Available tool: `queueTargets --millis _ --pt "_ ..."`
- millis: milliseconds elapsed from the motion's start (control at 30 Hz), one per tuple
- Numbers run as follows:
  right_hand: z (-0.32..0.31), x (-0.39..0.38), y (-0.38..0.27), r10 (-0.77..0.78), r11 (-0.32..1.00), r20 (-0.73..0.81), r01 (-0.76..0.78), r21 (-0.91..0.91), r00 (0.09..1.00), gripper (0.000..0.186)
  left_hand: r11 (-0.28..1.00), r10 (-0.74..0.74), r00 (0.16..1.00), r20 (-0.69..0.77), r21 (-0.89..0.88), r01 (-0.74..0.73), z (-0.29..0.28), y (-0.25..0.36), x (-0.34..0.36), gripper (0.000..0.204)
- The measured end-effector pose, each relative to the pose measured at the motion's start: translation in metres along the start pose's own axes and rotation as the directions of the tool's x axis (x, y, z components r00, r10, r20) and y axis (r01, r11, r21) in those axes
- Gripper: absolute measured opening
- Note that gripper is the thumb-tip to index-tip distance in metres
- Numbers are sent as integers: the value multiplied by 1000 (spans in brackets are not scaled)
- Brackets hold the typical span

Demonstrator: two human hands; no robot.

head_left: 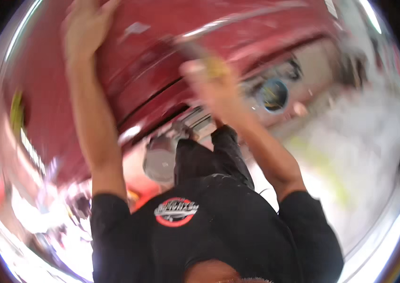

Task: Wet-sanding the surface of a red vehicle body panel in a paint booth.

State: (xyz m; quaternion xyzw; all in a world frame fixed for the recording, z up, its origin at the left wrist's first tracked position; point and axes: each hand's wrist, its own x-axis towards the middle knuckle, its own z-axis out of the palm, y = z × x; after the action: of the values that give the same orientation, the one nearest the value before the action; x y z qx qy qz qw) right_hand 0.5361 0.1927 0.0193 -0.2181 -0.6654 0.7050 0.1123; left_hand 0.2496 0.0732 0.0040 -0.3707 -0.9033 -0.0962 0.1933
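Observation:
My left hand [86,28] reaches to the far left and lies against a dark red car body panel [138,61]. Its thumb stands apart from the fingers, whose tips run off the upper edge. My right hand [214,82] is smeared by motion over the panel's nearer part. It is closed around a tool [216,67] with a yellow part and a dark grey end pointing up and left. Blur hides what kind of tool it is and whether its end touches the panel. A pale patch [136,29] shows on the red surface between my hands.
A round blue-rimmed thing [274,95] sits right of my right forearm, beside a beige surface [318,56]. A grey rounded object [159,160] is near my legs. Pale floor [360,137] stretches off to the right. Blurred clutter [58,207] lies at the lower left.

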Motion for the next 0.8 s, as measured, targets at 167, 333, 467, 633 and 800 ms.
queueTargets --millis 167,333,467,633,800 --pt "-33 -7 -6 -47 977 -2 45 -208 999 38 965 -57 997 -56 -260 41 -30 47 -43 67" --pt "-8 54 -17 -364 816 303 458 -353 881 40 986 -144 978 -148 -105 129 -34 67 -132 65" --pt "16 84 4 -496 227 624 784 -578 604 54 945 -295 955 -9 -149 291 -67 35 -192 62" --pt "42 87 21 -403 91 745 833 -545 532 65 820 -543 808 -228 61 569 -90 -63 -276 56" --pt "115 174 3 -380 84 750 828 -554 541 58 804 -560 787 -258 59 591 -98 -69 -303 55"
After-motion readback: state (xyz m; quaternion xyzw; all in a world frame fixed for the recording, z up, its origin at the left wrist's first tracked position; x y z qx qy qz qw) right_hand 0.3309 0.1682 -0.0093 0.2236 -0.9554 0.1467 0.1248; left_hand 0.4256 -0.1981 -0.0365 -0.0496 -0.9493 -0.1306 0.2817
